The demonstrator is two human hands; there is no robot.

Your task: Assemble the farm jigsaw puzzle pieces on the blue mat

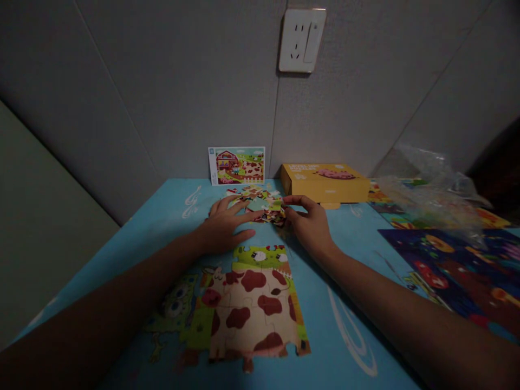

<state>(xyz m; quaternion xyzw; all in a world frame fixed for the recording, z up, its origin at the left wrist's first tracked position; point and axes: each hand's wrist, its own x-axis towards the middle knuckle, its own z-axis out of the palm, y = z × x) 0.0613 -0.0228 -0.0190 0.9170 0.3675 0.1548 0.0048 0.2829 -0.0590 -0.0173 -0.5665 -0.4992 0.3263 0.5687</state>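
One pile of puzzle pieces [260,204] is touched on its left by the left hand [223,226], spread open, nothing gripped; its right edge is met by the right hand [311,223], half curled, any hold impossible to tell. A cow puzzle [254,309] is laid nearer.

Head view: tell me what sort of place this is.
Probably a home play area: a white rectangular power socket on the grey wall, a blue, white-swirled table, and a partly joined brown-and-white cow jigsaw.

Dim grey panelled wall [182,86] with white socket plate [303,40].
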